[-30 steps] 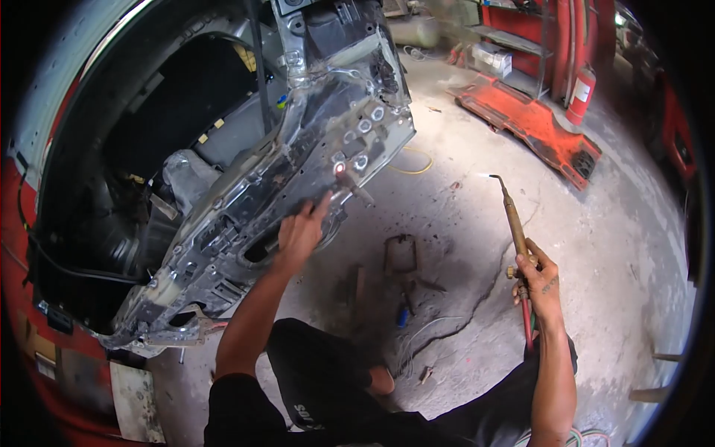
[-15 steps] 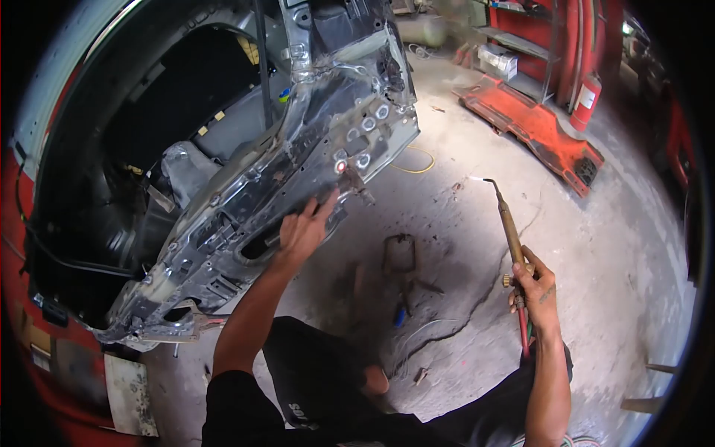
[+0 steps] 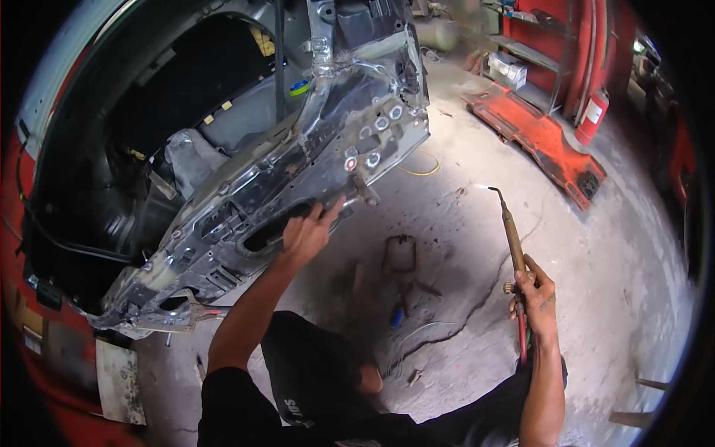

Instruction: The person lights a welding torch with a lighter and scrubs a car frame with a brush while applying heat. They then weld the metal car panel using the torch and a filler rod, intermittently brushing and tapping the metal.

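My right hand (image 3: 538, 302) is wrapped round the brass handle of a gas torch (image 3: 512, 235), which points up and away from me. A small pale flame shows at its bent tip, over the concrete floor. Red and green hoses run down from the handle. My left hand (image 3: 307, 237) is at the lower edge of a stripped car body (image 3: 298, 175), fingers stretched out towards a small rusty bracket (image 3: 363, 191). Whether the fingertips touch the metal I cannot tell. Just above the bracket, several round weld spots mark the panel, one of them reddish (image 3: 351, 164).
An orange creeper board (image 3: 532, 141) lies on the floor at the right, with a fire extinguisher (image 3: 593, 117) beside it. Red shelving (image 3: 529, 46) stands behind. A rusty frame (image 3: 400, 255), a blue-handled tool (image 3: 398, 319) and thin wires (image 3: 424, 328) lie on the floor before me.
The view has turned slightly, so the car body sits a little further right and lower. My left hand stays at its lower edge, and the lit torch remains in my right hand.
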`<state>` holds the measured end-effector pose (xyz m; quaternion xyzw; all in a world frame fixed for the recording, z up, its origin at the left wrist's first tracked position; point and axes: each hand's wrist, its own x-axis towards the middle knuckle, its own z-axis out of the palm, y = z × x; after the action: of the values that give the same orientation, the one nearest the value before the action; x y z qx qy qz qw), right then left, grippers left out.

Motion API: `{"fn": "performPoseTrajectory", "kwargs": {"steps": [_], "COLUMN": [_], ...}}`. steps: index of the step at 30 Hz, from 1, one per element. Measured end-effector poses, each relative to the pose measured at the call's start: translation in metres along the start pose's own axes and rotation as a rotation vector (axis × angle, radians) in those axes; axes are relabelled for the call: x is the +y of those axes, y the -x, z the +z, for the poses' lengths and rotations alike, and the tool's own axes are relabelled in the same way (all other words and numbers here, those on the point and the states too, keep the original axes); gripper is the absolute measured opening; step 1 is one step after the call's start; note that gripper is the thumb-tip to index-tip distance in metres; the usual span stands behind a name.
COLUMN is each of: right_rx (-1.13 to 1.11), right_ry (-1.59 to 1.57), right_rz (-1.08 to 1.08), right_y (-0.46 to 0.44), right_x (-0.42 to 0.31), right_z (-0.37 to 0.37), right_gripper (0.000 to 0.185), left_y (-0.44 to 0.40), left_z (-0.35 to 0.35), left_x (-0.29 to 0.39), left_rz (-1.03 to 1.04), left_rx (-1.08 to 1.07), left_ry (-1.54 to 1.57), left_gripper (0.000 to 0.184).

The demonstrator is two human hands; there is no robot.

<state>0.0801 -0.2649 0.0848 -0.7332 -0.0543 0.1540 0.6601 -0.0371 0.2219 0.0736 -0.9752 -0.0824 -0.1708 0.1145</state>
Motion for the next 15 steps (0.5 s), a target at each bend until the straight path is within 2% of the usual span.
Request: {"fn": "performPoseTrajectory", "kwargs": {"steps": [3,6,9,12,15], "right_rx": [0.016,-0.023,-0.038,-0.069,-0.033], "right_ry": [-0.003,0.016,0.025,0.014,0.018], "right_rz": [0.019,0.020,0.017,0.023,0.028], "right_y": [0.000,-0.005,-0.005,-0.005,-0.002], "right_x": [-0.005,0.007,0.006,0.009,0.005], "right_z": [0.005,0.002,0.002,0.007,0.006], "right_gripper": [0.064,0.069,0.069,0.070,0.067], "left_y": [-0.010,-0.012,-0.006,-0.021,-0.018], "left_z": [-0.004,0.000,-0.006,-0.008,-0.008], "left_x": [-0.009,0.002,-0.004,-0.007,0.003], "left_rz": [-0.088,-0.135,0.039,-0.068,-0.057], "left_rx": [0.080,0.038,0.062,0.011,0.065], "left_ry": [0.062,0.042,0.014,-0.018,0.027], "left_gripper": [0.071,0.072,0.073,0.073,0.075]}}
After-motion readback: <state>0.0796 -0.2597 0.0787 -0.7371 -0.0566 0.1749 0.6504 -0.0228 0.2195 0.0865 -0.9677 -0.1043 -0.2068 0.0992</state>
